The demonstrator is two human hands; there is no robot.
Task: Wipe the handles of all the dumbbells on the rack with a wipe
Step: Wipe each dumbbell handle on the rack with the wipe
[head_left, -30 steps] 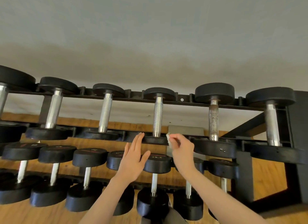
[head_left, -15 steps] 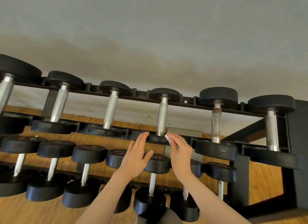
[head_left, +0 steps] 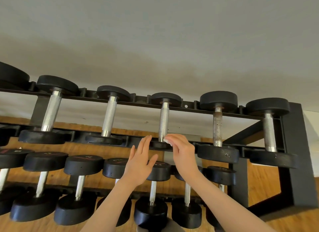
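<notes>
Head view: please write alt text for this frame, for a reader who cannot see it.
The right hand pinches a small white wipe at the lower end of a knurled dumbbell handle on the top tier of a black rack. The left hand is open beside it, fingers straight. More dumbbells fill both tiers.

A plain grey wall (head_left: 155, 33) filled the view above and behind the wooden floor (head_left: 262, 178). The floor, of orange-brown boards, ran from the foot of the wall toward the viewer. A pale grey plate (head_left: 195, 138) stood against the wall just above the floor line. Small dark marks (head_left: 146, 122) dotted the wall near the floor.
</notes>
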